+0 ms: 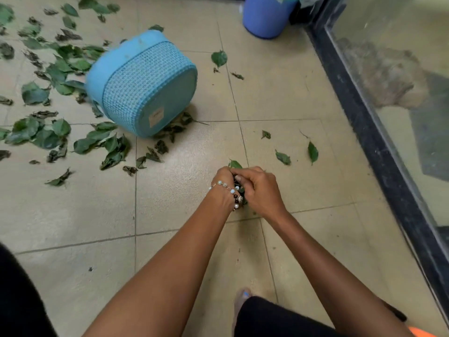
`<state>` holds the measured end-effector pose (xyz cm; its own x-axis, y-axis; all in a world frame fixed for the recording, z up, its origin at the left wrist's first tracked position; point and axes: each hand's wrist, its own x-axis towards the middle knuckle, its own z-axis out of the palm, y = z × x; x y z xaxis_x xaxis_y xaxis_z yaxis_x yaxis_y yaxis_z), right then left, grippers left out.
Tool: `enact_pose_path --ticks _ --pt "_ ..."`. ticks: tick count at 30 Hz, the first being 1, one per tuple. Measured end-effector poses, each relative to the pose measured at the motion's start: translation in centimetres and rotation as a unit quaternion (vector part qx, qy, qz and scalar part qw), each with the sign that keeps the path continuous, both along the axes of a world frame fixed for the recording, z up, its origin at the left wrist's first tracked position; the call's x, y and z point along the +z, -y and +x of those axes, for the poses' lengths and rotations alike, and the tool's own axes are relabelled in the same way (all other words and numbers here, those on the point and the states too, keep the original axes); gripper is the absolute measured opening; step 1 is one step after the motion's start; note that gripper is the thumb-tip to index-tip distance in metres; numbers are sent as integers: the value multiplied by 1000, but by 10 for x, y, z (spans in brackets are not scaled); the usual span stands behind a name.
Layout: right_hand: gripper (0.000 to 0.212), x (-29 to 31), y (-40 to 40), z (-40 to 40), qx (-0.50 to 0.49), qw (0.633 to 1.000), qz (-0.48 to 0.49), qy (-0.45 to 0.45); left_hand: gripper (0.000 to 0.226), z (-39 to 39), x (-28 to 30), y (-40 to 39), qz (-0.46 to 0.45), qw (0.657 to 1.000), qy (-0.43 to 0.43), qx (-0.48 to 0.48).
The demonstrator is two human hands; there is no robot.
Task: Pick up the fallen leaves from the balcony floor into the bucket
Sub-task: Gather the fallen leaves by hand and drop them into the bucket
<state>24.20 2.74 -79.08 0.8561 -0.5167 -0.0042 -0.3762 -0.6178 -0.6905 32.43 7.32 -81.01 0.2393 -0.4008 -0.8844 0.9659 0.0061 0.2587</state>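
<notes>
A light blue woven bucket (143, 86) lies tipped on its side on the tiled floor, its mouth turned to the far left. Green and dried leaves (48, 132) are strewn thickly to its left and around it. Both hands meet low over the floor in front of me. My left hand (224, 183), with a bead bracelet on the wrist, is closed around a bunch of leaves (235, 164). My right hand (258, 188) presses against it, fingers closed on the same bunch. Three loose leaves (283, 157) lie just right of the hands.
A darker blue plastic bin (266, 17) stands at the back. A dark door frame (379, 152) with glass runs along the right side. One leaf (219, 58) lies beyond the bucket. My foot (241, 302) shows at the bottom.
</notes>
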Motion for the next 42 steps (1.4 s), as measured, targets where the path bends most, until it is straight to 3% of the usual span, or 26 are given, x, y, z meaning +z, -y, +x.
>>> enact_pose_path --ticks 5,8,10,12,14,15,17,20,22,25,29,32,35,37,39,42 --pt "42 17 16 5 66 988 75 -114 41 15 18 -7 1 999 43 -27" --pt "40 13 28 17 34 951 307 9 28 28 6 1 3 996 83 -11" --pt "33 2 34 26 -115 913 380 98 21 38 -8 6 26 996 84 9" --pt "28 -19 47 24 -254 924 269 94 18 45 -20 6 36 996 80 24" --pt "29 -40 60 15 -249 966 62 -40 18 51 -27 4 48 996 71 31" --pt "36 -50 64 11 -215 971 15 -102 17 55 -29 5 56 995 70 33" --pt "53 -64 65 9 -186 967 25 -172 16 59 -29 6 68 993 84 45" --pt "63 -72 55 25 -153 975 -1 -162 17 63 -29 10 81 990 104 53" --pt "58 -74 45 39 -120 978 -65 -157 22 65 -32 13 86 989 103 57" --pt "34 -77 35 49 -86 982 -123 -113 22 65 -36 15 92 989 102 55" --pt "20 -80 42 42 -80 991 -95 -50 20 65 -38 15 107 985 128 38" --pt "17 -69 60 37 -173 983 58 -26 23 63 -37 18 114 981 158 17" --pt "20 -53 72 35 -316 888 326 69 29 58 -37 25 122 974 192 -14" --pt "23 -42 74 37 -323 847 402 131 32 52 -38 33 116 969 216 -39" --pt "25 -36 70 41 -309 842 411 162 35 46 -38 42 115 964 234 -57" --pt "23 -38 62 41 -275 921 249 124 48 39 -32 58 132 957 238 -96"
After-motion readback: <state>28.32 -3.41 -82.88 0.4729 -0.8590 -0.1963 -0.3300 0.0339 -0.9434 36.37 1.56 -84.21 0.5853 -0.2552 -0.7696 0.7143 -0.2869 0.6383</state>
